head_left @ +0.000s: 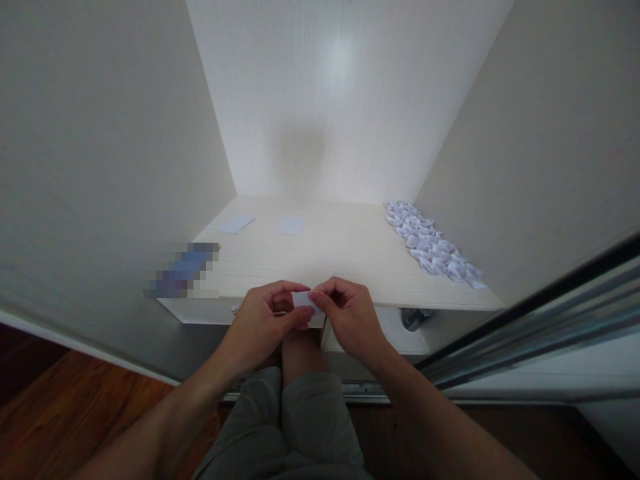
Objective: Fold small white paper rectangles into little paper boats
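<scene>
A small piece of white paper is held between my two hands, just in front of the shelf's front edge. My left hand pinches its left and lower side, thumb on top. On its right side, the thumb and fingertips of my right hand are closed on the paper. Two flat white paper pieces lie farther back on the shelf: one at the left and a squarish one near the middle. Along the right wall stretches a pile of many folded white papers.
The pale shelf has walls left, right and behind. A pixelated blue object lies at its left front edge. Below right, a dark cylindrical object sits in an open compartment. A metal door track runs along the right.
</scene>
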{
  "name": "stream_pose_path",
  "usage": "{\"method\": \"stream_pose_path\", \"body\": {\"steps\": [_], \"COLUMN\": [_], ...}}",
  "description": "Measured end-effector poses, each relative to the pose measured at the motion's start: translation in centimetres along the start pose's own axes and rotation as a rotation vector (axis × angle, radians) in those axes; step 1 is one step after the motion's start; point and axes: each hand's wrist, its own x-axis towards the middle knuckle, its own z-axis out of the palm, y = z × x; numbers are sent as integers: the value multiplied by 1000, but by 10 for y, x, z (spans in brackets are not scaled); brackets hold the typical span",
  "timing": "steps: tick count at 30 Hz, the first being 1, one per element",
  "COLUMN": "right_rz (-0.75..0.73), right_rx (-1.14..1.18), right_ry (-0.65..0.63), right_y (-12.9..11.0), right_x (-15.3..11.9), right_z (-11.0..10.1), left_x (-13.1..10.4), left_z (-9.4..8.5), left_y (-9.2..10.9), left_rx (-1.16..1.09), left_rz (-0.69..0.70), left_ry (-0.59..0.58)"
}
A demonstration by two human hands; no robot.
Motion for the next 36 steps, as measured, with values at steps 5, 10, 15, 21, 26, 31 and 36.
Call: {"method": "stream_pose_path", "body": {"steps": [5,10,15,21,26,31,36], "right_rz": [-27,-29,-61,-52,-39,-15,7], "right_rx": [-35,-15,-33,-15,-32,-51,-69], "right_ry": [68,95,148,145,86,52,-4], "right_y": [2,2,5,6,8,12,23], "right_x": [-3,-4,-5,-3,5,15,40], "right_z": [6,10,11,9,1,-6,-15], "left_x": [-1,1,0,-4,-3,5,28], "left_z": [3,6,4,2,-1,-1,2], "left_y": [-3,-2,-2,-2,-5,-9,-12], "left_rx": [5,-81,-86,-192,-229,-156,-135], "left_rz": [9,-56,-78,-135,-152,-120,-126], "left_ry": [40,18,42,31,1,-11,-11]}}
